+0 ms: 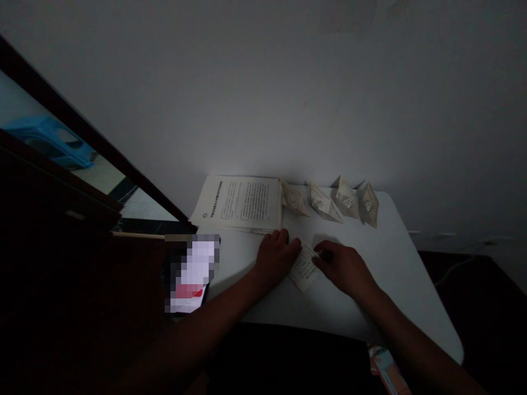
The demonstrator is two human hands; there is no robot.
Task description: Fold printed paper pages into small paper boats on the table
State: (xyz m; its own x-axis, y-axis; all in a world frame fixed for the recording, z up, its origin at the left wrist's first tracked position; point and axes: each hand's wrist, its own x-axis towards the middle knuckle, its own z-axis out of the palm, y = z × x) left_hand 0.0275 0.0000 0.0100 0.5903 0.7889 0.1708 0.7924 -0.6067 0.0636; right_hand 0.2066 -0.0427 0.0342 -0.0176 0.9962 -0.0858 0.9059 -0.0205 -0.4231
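A small folded sheet of printed paper (pixel 304 269) lies on the white table (pixel 382 274) between my hands. My left hand (pixel 275 255) rests on its left edge, fingers curled and pressed down on it. My right hand (pixel 343 266) pinches its right edge with closed fingers. Both forearms reach in from the bottom of the view.
A stack of printed pages (pixel 241 204) lies at the table's back left. Several folded paper boats (pixel 329 203) stand in a row along the wall. A lit phone (pixel 191 274) sits at the left. Dark furniture (pixel 53 230) is on the left, a coloured packet (pixel 385 367) at the lower right.
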